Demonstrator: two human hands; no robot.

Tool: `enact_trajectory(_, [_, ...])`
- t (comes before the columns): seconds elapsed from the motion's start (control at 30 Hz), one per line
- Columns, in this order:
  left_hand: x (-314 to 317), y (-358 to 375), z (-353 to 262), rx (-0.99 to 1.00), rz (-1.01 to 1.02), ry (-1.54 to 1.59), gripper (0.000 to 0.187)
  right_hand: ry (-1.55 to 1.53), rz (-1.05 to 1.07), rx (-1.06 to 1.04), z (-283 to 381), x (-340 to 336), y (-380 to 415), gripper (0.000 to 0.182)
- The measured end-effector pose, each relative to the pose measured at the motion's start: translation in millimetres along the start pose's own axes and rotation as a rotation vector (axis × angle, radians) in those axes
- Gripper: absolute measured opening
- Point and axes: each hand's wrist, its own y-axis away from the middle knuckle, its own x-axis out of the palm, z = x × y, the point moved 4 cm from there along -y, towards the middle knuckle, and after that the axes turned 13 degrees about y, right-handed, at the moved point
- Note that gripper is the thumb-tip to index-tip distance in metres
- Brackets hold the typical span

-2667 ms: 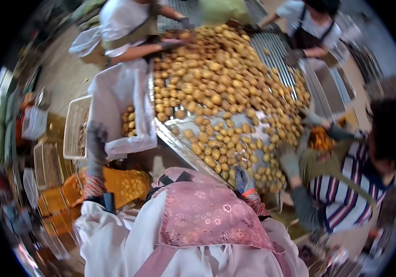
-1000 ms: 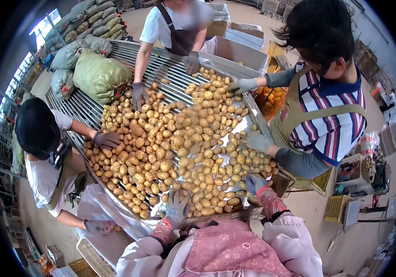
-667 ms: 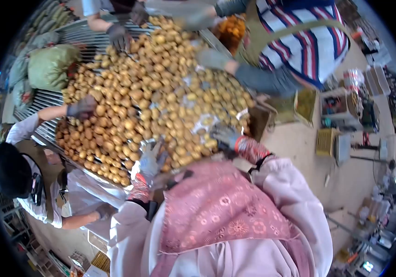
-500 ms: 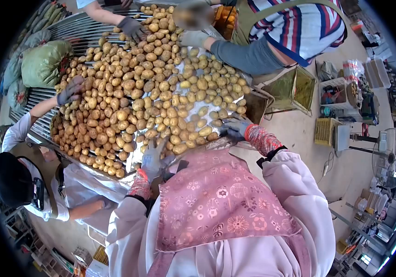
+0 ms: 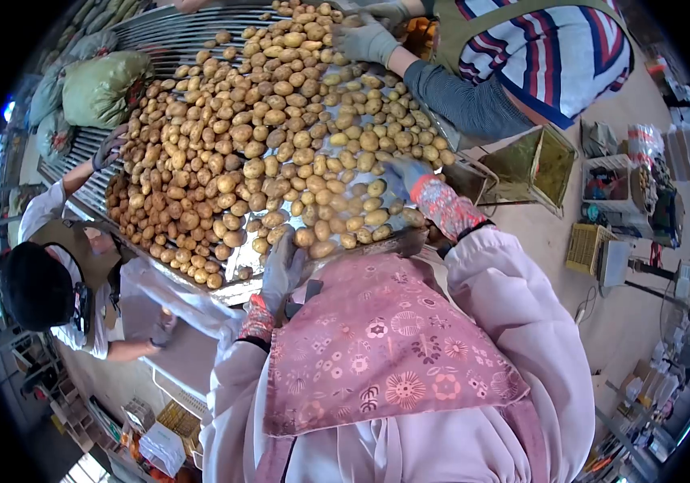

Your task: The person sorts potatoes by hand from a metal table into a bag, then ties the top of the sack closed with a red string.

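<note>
L hand [image 5: 282,267] nr potatoes [image 5: 241,133], R hand [image 5: 403,175] over same.

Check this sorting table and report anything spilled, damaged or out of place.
Nothing stands out. The potatoes lie loose on the table, with none visible on the floor, and the green sack looks whole.

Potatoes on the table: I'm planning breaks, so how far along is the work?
Seemingly far from finished. Done: the potatoes lie loose, with some metal bare near the left hand. In hand: that hand is at the near edge; the right hand, blurred, is among potatoes, grip unclear. Left: the thick spread, perhaps also the green sack.
</note>
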Motion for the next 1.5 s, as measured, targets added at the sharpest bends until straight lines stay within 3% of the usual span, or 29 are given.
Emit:
enact_trajectory(0.03, [-5,4,-9,-0.029,-0.005,-0.018,0.049,0.059,-0.253,-0.235,13,3,-19,0.029])
enact_trajectory(0.07, [-8,10,-21,-0.04,-0.025,-0.029,0.049,0.041,-0.11,-0.193,44,-14,-26,0.03])
enact_trajectory(0.13, [-13,24,-31,-0.211,-0.142,0.15,0.045,-0.302,0.138,-0.134,49,24,-84,0.033])
enact_trajectory(0.23, [-17,46,-33,-0.199,-0.23,0.129,0.042,0.385,0.116,-0.272,74,48,-122,0.059])
enact_trajectory(0.27, [-16,54,-41,-0.19,-0.24,0.078,0.042,0.409,0.023,-0.316,72,52,-122,0.06])
enact_trajectory(0.33, [-10,72,-46,-0.259,-0.299,0.111,0.043,0.376,0.286,-0.199,89,43,-130,0.058])
enact_trajectory(0.4, [-6,81,-71,-0.356,-0.278,-0.024,0.044,0.33,0.329,-0.342,62,81,-168,0.061])
enact_trajectory(0.43, [-1,90,-72,-0.225,-0.314,-0.135,0.047,0.157,0.384,-0.419,54,90,-174,0.059])
enact_trajectory(0.47, [2,92,-91,-0.164,-0.361,-0.169,0.035,0.104,0.376,-0.524,62,92,-168,0.054])
enact_trajectory(0.53, [9,100,-93,-0.27,-0.401,-0.076,0.034,0.105,0.282,-0.768,82,89,-150,0.043])
enact_trajectory(0.6, [17,106,-91,-0.258,-0.442,-0.008,0.036,-0.609,0.092,-0.644,66,113,-134,0.029])
enact_trajectory(0.67, [22,104,-90,-0.279,-0.532,0.076,0.042,-0.403,0.214,-0.431,91,90,-82,0.036])
enact_trajectory(0.73, [31,98,-104,-0.331,-0.558,0.739,0.044,-0.598,0.426,-0.421,145,65,-6,0.04])
enact_trajectory(0.8, [31,93,-122,-0.218,-0.595,1.241,0.045,-0.472,0.461,-0.737,196,52,65,0.045])
enact_trajectory(0.83, [30,91,-134,-0.222,-0.622,1.637,0.04,-0.331,0.338,-1.022,227,29,96,0.048])
enact_trajectory(0.87, [27,92,-129,-0.207,-0.625,1.643,0.04,-0.183,0.206,-1.298,253,10,118,0.05])
enact_trajectory(0.9, [23,96,-123,-0.089,-0.601,1.444,0.037,-0.176,0.205,-1.309,262,2,125,0.05])
enact_trajectory(0.97, [16,111,-103,0.013,-0.579,1.24,0.034,-0.1,0.169,-1.169,272,-5,136,0.07])
enact_trajectory(1.07, [23,161,-60,-0.366,-0.734,1.473,0.029,-0.417,0.104,-0.942,238,12,124,0.065])
enact_trajectory(1.13, [-5,208,-74,-0.384,-0.661,0.995,0.039,-0.377,0.106,-0.891,199,21,110,0.055])
enact_trajectory(1.17, [-21,235,-72,-0.365,-0.684,0.92,0.037,-0.358,0.118,-0.769,178,25,105,0.052])
enact_trajectory(1.27, [-104,334,-54,-0.072,-1.179,1.35,0.034,-0.528,0.205,-0.408,83,70,57,0.044])
enact_trajectory(1.3, [-139,373,-59,0.183,-1.541,1.298,0.049,-0.502,0.178,-0.377,84,57,65,0.045])
enact_trajectory(1.33, [-173,398,-75,0.405,-1.452,1.45,0.069,-0.476,0.142,-0.333,91,43,69,0.045])
enact_trajectory(1.37, [-191,412,-67,0.53,-1.218,1.583,0.076,-0.547,0.131,-0.279,83,50,62,0.045])
enact_trajectory(1.4, [-206,425,-60,0.615,-0.961,1.708,0.083,-0.618,0.111,-0.237,106,42,73,0.031])
enact_trajectory(1.43, [-221,439,-54,0.651,-0.709,1.801,0.09,-1.208,0.223,-0.082,64,92,37,0.03])
enact_trajectory(1.47, [-217,441,-30,0.426,-0.868,1.673,0.081,-1.152,0.169,-0.096,64,97,36,0.033])
enact_trajectory(1.5, [-202,415,-23,0.117,-1.388,1.457,0.072,-0.931,0.072,-0.173,83,91,56,0.036])
